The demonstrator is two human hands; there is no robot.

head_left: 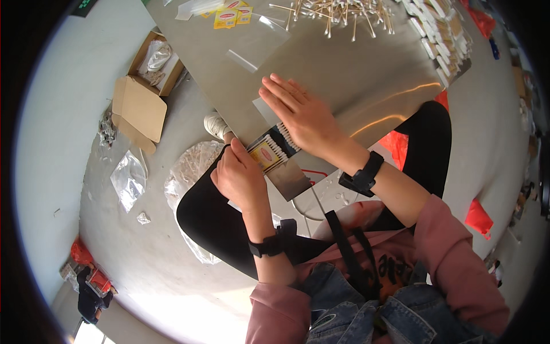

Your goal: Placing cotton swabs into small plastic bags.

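My left hand (240, 179) is closed, its fingers curled and its thumb up, at the left end of a pack of cotton swabs (267, 155) with a yellow card. The swabs' white tips line the pack's right side. My right hand (306, 117) is stretched out flat, slightly blurred, its fingers side by side and pointing up and left. Just under its heel shows a row of white swab tips (285, 135) over a dark slot by the near table edge. Whether that hand touches them is hidden.
On the metal table (332, 71) lie a heap of loose cotton swabs (349, 14), yellow cards (229, 17), clear plastic sleeves (243, 60) and stacked swab bundles (438, 40). An opened cardboard box (140, 109) and plastic bags (129, 178) are on the floor to the left.
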